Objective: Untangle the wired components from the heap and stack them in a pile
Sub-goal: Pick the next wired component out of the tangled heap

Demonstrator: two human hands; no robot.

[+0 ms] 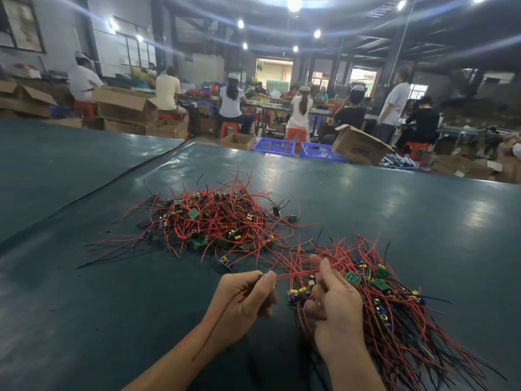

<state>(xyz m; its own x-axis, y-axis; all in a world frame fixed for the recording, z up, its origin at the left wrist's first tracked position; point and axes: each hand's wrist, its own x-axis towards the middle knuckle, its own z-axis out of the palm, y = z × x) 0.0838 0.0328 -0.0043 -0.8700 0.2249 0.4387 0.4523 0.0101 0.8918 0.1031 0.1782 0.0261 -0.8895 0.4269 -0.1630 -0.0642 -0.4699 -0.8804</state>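
A tangled heap (pixel 217 221) of small green circuit boards with red and black wires lies mid-table. To its right, by my right forearm, lies a pile (pixel 394 300) of the same components with their wires running roughly parallel. My left hand (pixel 248 300) pinches a wired component, whose red and black leads trail back along my forearm. A red wire stretches from that pinch to my right hand (pixel 332 300). My right hand's curled fingers hold wires at the pile's left edge, next to a board with yellow capacitors (pixel 298 293).
The dark green table (pixel 394 198) runs far left and right, with a seam and a black cable (pixel 112 180) on the left. Beyond its far edge stand blue crates (pixel 275 145), cardboard boxes (pixel 358 145) and several seated workers.
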